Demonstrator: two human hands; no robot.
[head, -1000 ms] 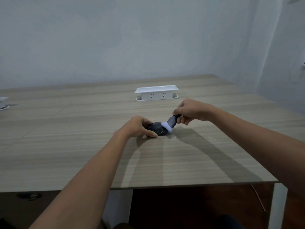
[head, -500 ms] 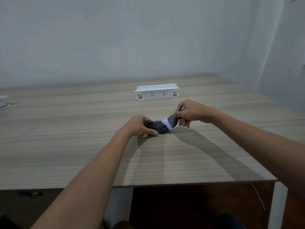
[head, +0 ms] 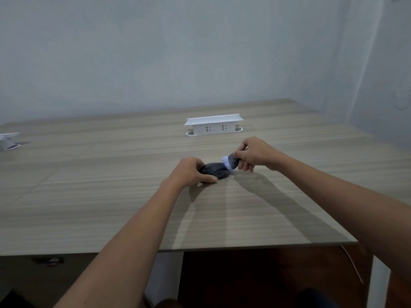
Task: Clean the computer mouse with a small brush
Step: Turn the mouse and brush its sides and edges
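A dark grey computer mouse (head: 215, 170) lies on the wooden table (head: 111, 196). My left hand (head: 190, 171) grips its left side, thumb along the near edge, and covers part of it. My right hand (head: 252, 154) pinches a small brush (head: 231, 162) with a dark grey handle and white bristles. The bristles rest against the far right end of the mouse. Most of the brush handle is hidden inside my fingers.
A white socket box (head: 214, 125) stands on the table behind the hands. Another white fitting (head: 7, 140) sits at the far left edge. The table's front edge (head: 200, 247) runs below my forearms, and a thin cable (head: 352, 263) hangs under its right corner.
My right hand has drawn the brush back and up along the right end of the mouse, and the brush has tilted flatter. My left hand has kept its hold.
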